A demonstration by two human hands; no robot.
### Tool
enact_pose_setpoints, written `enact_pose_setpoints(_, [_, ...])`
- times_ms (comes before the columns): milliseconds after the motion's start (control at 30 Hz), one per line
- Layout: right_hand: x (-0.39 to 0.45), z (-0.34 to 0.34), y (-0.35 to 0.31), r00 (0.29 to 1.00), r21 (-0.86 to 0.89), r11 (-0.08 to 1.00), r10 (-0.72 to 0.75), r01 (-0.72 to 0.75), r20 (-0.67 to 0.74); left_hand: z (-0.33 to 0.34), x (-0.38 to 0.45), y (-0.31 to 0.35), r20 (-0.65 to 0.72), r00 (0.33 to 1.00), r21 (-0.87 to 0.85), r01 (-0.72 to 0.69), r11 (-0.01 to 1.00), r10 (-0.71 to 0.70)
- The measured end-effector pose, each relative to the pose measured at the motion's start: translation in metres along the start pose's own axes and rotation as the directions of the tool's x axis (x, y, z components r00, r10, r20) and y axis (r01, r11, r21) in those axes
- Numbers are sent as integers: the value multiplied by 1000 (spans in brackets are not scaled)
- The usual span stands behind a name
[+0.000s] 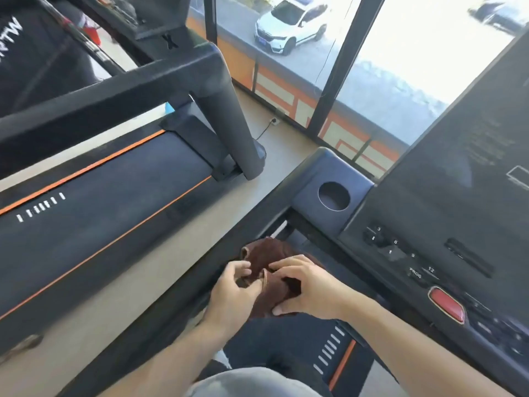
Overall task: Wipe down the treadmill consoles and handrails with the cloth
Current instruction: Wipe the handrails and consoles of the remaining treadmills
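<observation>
A dark brown cloth is bunched up over the black left handrail of the treadmill I stand on. My left hand pinches a fold of the cloth with its fingertips. My right hand grips the cloth from the right, fingers curled over it and thumb underneath. The console rises to the right, with a dark screen, numbered buttons and a red stop button. A round cup holder sits at the console's left corner.
A second treadmill with orange-edged belt and thick black upright stands to the left across a strip of beige floor. Windows ahead show a white car outside. A power cord and socket lie at the window base.
</observation>
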State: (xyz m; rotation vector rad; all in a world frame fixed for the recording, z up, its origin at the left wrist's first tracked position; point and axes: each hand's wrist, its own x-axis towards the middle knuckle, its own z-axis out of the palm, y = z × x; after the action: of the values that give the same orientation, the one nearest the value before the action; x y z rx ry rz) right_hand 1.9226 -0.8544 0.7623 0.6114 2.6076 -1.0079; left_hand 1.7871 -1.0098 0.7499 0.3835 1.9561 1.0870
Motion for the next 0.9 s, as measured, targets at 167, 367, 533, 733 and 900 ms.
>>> enact_pose_setpoints(167, [-6,-4,1,973,366,925,166,-99,-157,37,-5,-23,282,893,-430,445,785,-352])
enact_pose_setpoints(367, [-22,-6,32,857,43,858,514,-513,-41,68,-14,-10,241,906,-508,424,750,-349])
enact_pose_setpoints(533, [-60,-17,64,894,81,898,439,-433,-89,103,-44,-20,472,818,-431,540,723,-329])
enact_pose_setpoints(733, [-119,-34,59,892,301,945,240,-126,-383,142,-86,-25,12,991,-523,121,844,-135])
enact_pose_setpoints(900, [-121,-61,48,738,437,899,306,-17,-602,116,-85,-8,-423,906,-517,-208,830,-36])
